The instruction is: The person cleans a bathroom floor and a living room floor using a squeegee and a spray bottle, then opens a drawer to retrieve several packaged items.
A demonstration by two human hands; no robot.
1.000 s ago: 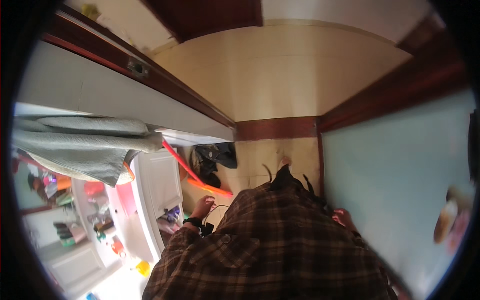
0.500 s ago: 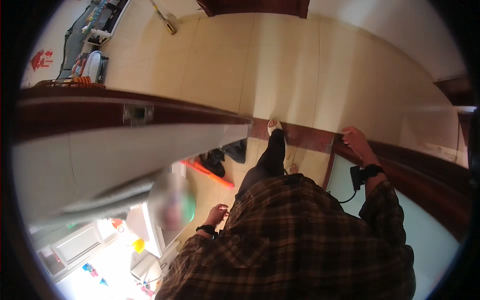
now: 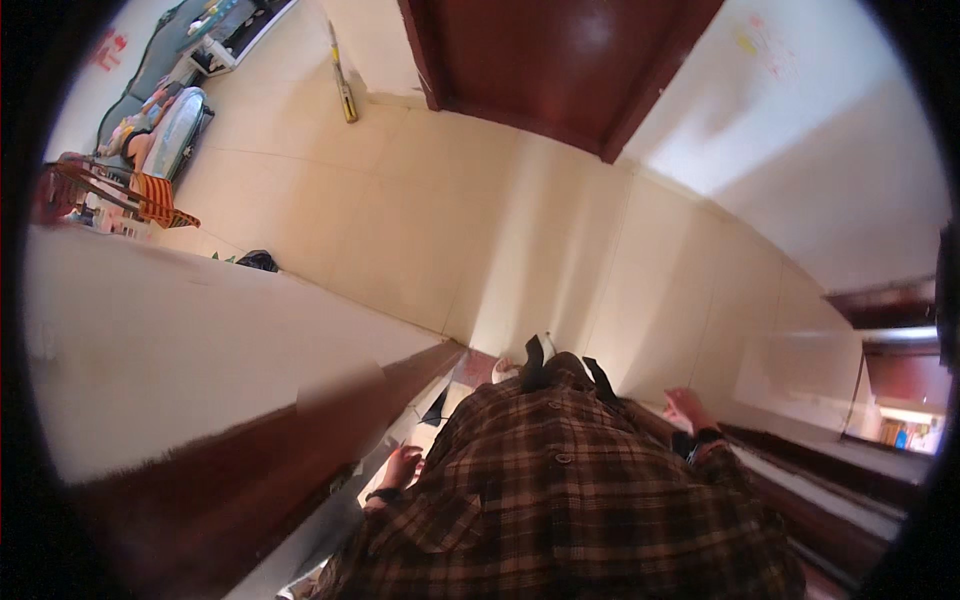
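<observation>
My left hand (image 3: 405,464) hangs low by my left side, close to the dark red door frame (image 3: 425,364). Its fingers are loosely bent and a little apart, with nothing in them. On my right, my right hand (image 3: 685,407) is held out over the pale tiled floor, near the dark wood trim. Its fingers are slightly blurred but loosely spread, and no object shows in them. A dark band circles each wrist. My plaid shirt (image 3: 560,480) hides most of my legs, and one foot (image 3: 504,369) shows at the doorway threshold.
A dark red door (image 3: 560,65) stands ahead in a white wall. At the far left are a grey-green sofa (image 3: 150,75), a striped cloth (image 3: 158,198) on a chair and a yellow-and-black long tool (image 3: 346,98) against a wall corner. A black bag (image 3: 258,260) lies beside the left wall.
I have moved forward through the doorway. The bright room at lower left has mostly left view, and the door ahead shows larger. My right hand now sits lower in view, drawn nearer my body.
</observation>
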